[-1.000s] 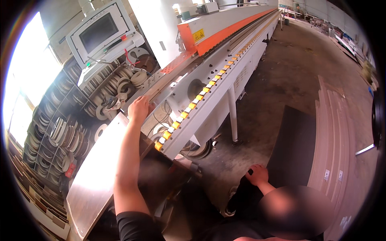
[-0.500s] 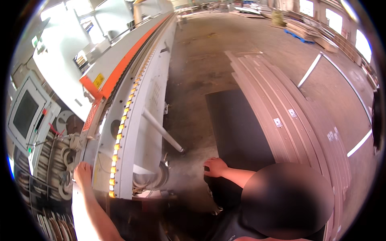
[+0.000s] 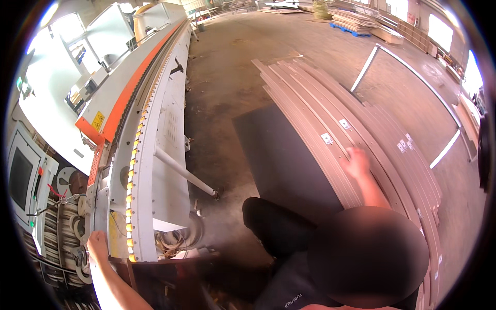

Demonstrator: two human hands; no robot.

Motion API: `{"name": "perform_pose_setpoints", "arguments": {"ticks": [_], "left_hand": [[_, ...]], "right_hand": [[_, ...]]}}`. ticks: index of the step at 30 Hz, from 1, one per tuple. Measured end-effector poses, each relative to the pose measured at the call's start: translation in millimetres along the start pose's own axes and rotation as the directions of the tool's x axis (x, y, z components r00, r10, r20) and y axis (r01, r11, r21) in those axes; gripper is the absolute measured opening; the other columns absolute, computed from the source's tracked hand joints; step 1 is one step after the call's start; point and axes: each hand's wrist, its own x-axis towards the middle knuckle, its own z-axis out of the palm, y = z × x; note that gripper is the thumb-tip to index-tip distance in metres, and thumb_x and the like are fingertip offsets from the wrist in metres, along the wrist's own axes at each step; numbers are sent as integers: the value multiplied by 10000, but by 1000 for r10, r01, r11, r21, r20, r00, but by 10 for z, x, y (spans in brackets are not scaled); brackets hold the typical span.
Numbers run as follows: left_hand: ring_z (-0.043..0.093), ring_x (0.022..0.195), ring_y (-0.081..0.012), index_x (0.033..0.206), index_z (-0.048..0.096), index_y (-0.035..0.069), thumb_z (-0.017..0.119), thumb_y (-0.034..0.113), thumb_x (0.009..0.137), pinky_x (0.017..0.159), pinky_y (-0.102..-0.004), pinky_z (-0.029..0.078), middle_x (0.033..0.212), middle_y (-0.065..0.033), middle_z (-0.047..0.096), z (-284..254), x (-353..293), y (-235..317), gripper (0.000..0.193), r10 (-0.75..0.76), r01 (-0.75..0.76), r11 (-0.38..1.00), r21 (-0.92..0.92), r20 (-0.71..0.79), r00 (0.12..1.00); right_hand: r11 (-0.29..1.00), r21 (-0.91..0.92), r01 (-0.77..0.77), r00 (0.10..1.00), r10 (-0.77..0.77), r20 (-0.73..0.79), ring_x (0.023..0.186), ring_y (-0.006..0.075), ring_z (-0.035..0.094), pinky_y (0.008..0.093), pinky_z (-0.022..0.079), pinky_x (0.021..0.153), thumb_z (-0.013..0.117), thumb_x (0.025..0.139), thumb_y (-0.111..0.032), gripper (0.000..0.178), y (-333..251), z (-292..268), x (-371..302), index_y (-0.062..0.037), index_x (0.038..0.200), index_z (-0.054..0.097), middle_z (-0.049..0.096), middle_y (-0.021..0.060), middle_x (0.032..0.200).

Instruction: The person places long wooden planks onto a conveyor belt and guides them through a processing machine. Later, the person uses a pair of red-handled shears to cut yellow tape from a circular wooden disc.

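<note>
My left hand [image 3: 97, 244] is at the near end of a long white and orange machine [image 3: 129, 101], beside its metal edge. Its fingers are curled closed, and whatever may be inside them is hidden. Over a stack of long brown boards [image 3: 305, 111] on my right, my right hand [image 3: 357, 163] reaches out, blurred by motion. Its fingers look apart with nothing visible in them; contact with the boards is unclear. Small white labels [image 3: 326, 138] lie on the boards. A wide dark panel [image 3: 279, 155] sits left of the stack.
Yellow rollers [image 3: 130, 206] line the machine's side, and a slanted white leg [image 3: 186, 173] juts toward the floor. A control screen [image 3: 23, 178] is at far left. On the right stands a metal frame [image 3: 413, 73]. Stacked sheets [image 3: 354, 21] rest on a blue pallet farther off.
My right hand has moved right, from above the dark panel's near edge to over the brown boards. The view has shifted right. My left hand stays by the machine's end.
</note>
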Motion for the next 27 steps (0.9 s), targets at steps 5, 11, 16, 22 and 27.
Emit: {"name": "perform_pose_setpoints", "arguments": {"ticks": [5,11,16,22,27], "left_hand": [[716,810,-393,1025,762,4,669,283,967,782,-474,541,888,-218,743,36,47,-56,300,23,-22,999,48,-21,1000],[703,778,-400,964,757,7,665,264,952,750,-487,529,838,-216,726,97,35,-46,274,49,-47,998,41,-50,998],[707,748,-383,919,764,20,664,251,942,726,-484,528,795,-192,729,3,-51,88,253,59,-59,998,15,-41,997],[724,757,-366,910,791,67,680,278,941,734,-474,546,790,-164,745,24,-86,176,240,21,-19,999,27,-103,994],[727,783,-379,947,809,93,687,303,934,744,-488,553,803,-161,752,50,-80,176,243,16,-7,995,96,-92,996]], "right_hand": [[901,-156,-405,899,423,111,1339,333,609,495,531,1083,876,754,-613,896,833,-276,-75,-85,1432,623,608,132,1485],[920,-3,-391,910,387,148,1292,340,661,459,545,1075,957,662,-577,915,1126,-192,68,-20,1338,692,688,205,1386],[919,66,-388,917,377,132,1188,364,699,470,574,1005,987,619,-441,749,1132,-247,64,-28,1188,732,723,170,1286],[968,12,-253,914,243,-326,1117,359,668,505,588,907,940,598,-258,589,874,-411,-60,-90,1105,693,660,101,1181],[990,-64,-126,852,75,-518,1100,333,654,492,597,879,906,647,-185,543,470,-1235,41,-108,1137,686,644,76,1168]]}}
